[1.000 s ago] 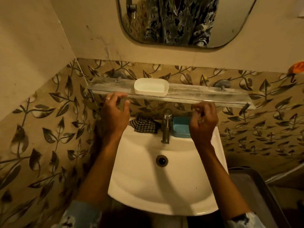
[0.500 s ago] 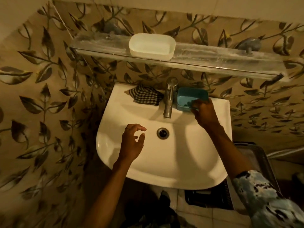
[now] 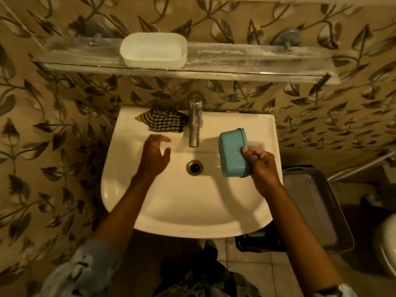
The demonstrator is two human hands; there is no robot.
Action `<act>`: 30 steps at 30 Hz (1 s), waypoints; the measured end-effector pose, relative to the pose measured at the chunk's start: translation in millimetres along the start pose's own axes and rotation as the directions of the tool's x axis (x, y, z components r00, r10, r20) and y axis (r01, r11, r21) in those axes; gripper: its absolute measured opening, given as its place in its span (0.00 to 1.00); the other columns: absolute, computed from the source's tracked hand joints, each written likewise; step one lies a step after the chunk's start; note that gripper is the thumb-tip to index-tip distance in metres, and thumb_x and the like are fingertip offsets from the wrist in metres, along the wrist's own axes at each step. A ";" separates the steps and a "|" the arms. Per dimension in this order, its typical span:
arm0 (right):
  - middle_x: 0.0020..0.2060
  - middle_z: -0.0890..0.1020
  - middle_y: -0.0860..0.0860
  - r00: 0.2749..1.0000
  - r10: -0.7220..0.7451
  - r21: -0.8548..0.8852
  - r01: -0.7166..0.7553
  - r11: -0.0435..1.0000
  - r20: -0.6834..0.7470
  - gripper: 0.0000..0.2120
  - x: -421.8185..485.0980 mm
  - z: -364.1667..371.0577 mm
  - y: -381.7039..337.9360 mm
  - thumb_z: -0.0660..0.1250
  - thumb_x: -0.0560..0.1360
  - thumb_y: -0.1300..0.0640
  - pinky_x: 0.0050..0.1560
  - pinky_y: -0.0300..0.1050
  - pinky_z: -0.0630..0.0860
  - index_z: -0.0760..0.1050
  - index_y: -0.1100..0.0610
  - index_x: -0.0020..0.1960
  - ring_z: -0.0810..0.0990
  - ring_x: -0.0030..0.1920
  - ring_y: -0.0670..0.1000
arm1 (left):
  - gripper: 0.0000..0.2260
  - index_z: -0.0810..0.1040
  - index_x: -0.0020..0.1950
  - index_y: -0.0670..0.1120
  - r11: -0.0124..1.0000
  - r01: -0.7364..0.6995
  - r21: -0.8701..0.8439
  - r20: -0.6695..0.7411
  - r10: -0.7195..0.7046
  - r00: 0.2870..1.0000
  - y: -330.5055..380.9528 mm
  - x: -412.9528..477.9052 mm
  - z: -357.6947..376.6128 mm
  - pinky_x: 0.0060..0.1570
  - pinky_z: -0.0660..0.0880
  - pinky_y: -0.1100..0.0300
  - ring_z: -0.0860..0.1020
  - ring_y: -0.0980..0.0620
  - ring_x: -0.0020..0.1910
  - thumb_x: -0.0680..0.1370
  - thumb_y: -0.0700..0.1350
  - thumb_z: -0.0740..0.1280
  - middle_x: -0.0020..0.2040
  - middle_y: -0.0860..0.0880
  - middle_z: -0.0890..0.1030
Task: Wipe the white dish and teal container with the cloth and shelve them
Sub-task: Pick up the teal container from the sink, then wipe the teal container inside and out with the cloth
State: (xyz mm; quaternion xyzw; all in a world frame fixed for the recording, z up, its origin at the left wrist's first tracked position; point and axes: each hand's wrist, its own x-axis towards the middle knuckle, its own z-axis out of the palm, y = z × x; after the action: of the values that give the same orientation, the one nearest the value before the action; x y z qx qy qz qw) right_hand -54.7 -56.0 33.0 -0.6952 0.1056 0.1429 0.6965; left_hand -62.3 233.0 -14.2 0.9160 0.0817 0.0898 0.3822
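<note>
Both forearms bare up to the elbows. Left sleeve [image 3: 79, 273] pushed up, pale blue-grey with darker blotchy print. Right sleeve [image 3: 336, 291] same fabric, mostly cropped. Dark patterned garment [image 3: 205, 281] between sleeves.

Leaf-patterned wall [image 3: 64, 129], white sink [image 3: 120, 189], tiled floor [image 3: 252, 273]

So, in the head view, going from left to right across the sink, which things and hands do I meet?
Left hand, checked cloth, tap, teal container, right hand.
</note>
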 end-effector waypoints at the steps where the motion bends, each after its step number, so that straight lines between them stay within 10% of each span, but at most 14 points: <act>1: 0.38 0.85 0.49 0.999 0.045 0.087 -0.045 0.995 -0.002 0.08 -7.0 -1.3 2.9 0.63 0.79 0.57 0.32 0.44 0.78 0.80 0.54 0.46 0.83 0.40 0.51 | 0.16 0.75 0.59 0.39 0.998 -0.026 0.057 0.000 0.026 1.000 -1.5 13.6 3.3 0.63 0.71 0.45 0.73 0.41 0.60 0.72 0.36 0.69 0.59 0.39 0.76; 8: 0.38 0.85 0.48 0.979 0.199 0.369 -0.171 0.913 -0.038 0.08 -26.2 -13.1 29.4 0.60 0.80 0.58 0.35 0.43 0.79 0.78 0.57 0.50 0.84 0.39 0.48 | 0.36 0.62 0.73 0.46 0.823 -0.299 0.483 0.312 0.157 0.937 -31.3 109.7 34.2 0.71 0.61 0.41 0.62 0.39 0.73 0.67 0.35 0.72 0.73 0.43 0.65; 14: 0.43 0.84 0.51 0.969 0.227 0.328 -0.184 0.927 -0.100 0.08 -29.0 -12.2 42.6 0.61 0.80 0.58 0.36 0.43 0.79 0.79 0.56 0.50 0.83 0.42 0.50 | 0.17 0.75 0.63 0.42 0.704 -0.382 0.599 0.304 0.241 0.922 -35.8 124.9 30.3 0.65 0.66 0.41 0.71 0.35 0.63 0.74 0.41 0.68 0.61 0.38 0.77; 19: 0.43 0.83 0.52 0.971 0.223 0.312 -0.184 0.932 -0.092 0.08 -27.0 -1.2 45.7 0.61 0.80 0.58 0.34 0.43 0.77 0.79 0.55 0.48 0.81 0.43 0.52 | 0.10 0.74 0.55 0.37 0.646 -0.128 0.752 0.133 0.041 0.990 -12.0 92.6 11.8 0.57 0.65 0.36 0.72 0.32 0.55 0.76 0.41 0.64 0.51 0.35 0.78; 24: 0.44 0.82 0.52 0.975 0.214 0.273 -0.190 0.943 -0.059 0.09 -22.2 7.1 52.3 0.60 0.80 0.58 0.36 0.41 0.77 0.78 0.55 0.48 0.81 0.43 0.49 | 0.13 0.75 0.61 0.44 0.966 0.135 0.222 -0.088 -0.118 0.989 13.0 29.2 -4.2 0.59 0.69 0.51 0.76 0.42 0.57 0.80 0.47 0.58 0.56 0.42 0.79; 27: 0.42 0.82 0.51 0.972 0.231 0.244 -0.216 0.945 -0.035 0.09 -21.3 15.4 61.7 0.59 0.81 0.59 0.32 0.38 0.76 0.78 0.55 0.47 0.81 0.40 0.48 | 0.13 0.77 0.62 0.45 0.996 0.039 -0.076 -0.112 -0.048 0.993 46.3 -23.3 -2.0 0.56 0.74 0.61 0.77 0.48 0.54 0.79 0.44 0.60 0.53 0.45 0.80; 30: 0.39 0.82 0.51 0.967 0.253 0.235 -0.245 0.941 -0.006 0.10 -24.5 24.3 69.5 0.59 0.81 0.60 0.33 0.39 0.76 0.77 0.56 0.45 0.80 0.38 0.47 | 0.12 0.78 0.59 0.43 0.993 -0.115 -0.019 -0.099 0.113 0.989 75.5 -51.1 16.3 0.50 0.70 0.60 0.76 0.44 0.49 0.79 0.42 0.61 0.47 0.42 0.80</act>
State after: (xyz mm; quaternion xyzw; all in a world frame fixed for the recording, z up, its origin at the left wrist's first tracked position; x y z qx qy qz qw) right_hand -102.9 -33.6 -23.4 -0.5925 0.2210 0.2039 0.7473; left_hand -102.1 158.2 23.2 0.9089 0.0467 0.1573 0.3834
